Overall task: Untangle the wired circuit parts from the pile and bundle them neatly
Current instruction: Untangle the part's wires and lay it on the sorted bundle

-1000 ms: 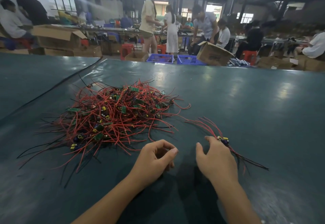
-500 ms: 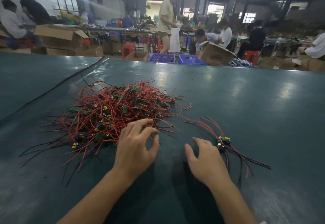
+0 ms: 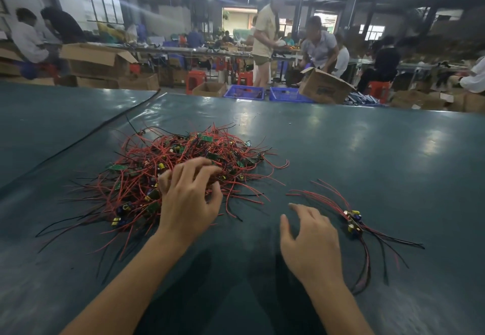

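touching wire pile, left hand (fingers spread)

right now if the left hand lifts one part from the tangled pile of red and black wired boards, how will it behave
Probably floppy: the tangled pile of red and black wires shows thin, curving leads. Likely to snag and drag neighbours, since wires cross everywhere. Probably light: its boards look small.

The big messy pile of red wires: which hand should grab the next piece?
Probably the left hand: its spread fingers are over the near edge of the tangled red-and-black wire pile with green boards. The right hand is apart from it, open beside the small wire bundle.
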Demonstrator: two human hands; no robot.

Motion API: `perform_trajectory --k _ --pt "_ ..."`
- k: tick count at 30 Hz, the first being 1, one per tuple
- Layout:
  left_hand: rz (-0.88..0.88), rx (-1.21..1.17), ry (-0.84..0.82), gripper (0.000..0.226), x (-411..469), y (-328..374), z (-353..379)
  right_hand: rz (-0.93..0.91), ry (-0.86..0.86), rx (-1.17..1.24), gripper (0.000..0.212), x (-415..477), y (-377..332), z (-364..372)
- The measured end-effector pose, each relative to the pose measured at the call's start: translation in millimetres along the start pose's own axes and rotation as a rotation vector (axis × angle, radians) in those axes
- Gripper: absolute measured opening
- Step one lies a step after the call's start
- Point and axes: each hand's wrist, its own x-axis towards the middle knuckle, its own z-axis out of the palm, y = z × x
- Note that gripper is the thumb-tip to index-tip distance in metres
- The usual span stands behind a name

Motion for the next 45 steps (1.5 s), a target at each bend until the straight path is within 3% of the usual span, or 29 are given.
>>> perform_trajectory --k 2,7,10,13,16,19,23,29,32,34,36,41,45 --pt "-0.015 -0.020 -0.003 0.026 22.5 -1.0 -1.0 -0.065 -0.039 0.059 0.040 -2.7 -5.7 7.3" --pt "-0.102 0.058 -0.267 0.055 80.6 -4.6 8.9 -0.121 -0.084 0.132 0.041 -3.2 -5.9 15.3" --pt "-0.212 -0.122 -0.407 0.053 108.6 -6.3 21.5 -0.122 -0.074 0.149 0.040 -2.7 -4.8 15.7" --pt "-0.422 -0.333 -0.491 0.068 118.2 -9.8 34.6 -0.114 -0.062 0.163 0.039 -2.5 -4.9 15.4" --pt "-0.427 -0.035 -0.595 0.051 113.8 -22.7 44.3 -0.113 -0.058 0.168 0.039 -3.2 -5.1 16.1" --pt "-0.288 0.175 -0.504 0.049 105.6 -32.0 45.7 -0.117 -0.065 0.174 0.040 -3.4 -5.4 16.6" --pt "-0.123 0.210 -0.305 0.036 93.9 -32.8 39.4 -0.132 -0.079 0.174 0.040 -3.8 -6.0 17.7" --pt "0.161 -0.030 0.118 0.026 78.5 -2.1 10.2 -0.154 -0.070 0.222 0.038 -6.6 -6.6 16.1" --pt "0.265 -0.137 0.224 0.026 56.7 24.7 -0.4 -0.079 -0.056 0.479 0.025 -7.7 -11.6 13.1" --pt "0.281 -0.207 0.218 0.022 26.4 39.4 -0.6 0.030 -0.095 0.801 0.019 -8.0 -19.0 9.2" --pt "0.274 -0.259 0.161 0.022 -6.0 48.0 3.9 0.106 -0.131 0.983 0.030 -8.8 -24.1 6.8" --pt "0.297 -0.415 -0.009 0.026 -35.3 50.5 8.7 0.131 -0.160 1.071 0.037 -13.0 -26.9 5.7" --pt "0.178 -0.604 -0.102 0.033 -40.8 52.7 1.8 0.222 -0.187 1.167 0.023 -16.1 -27.2 5.4"
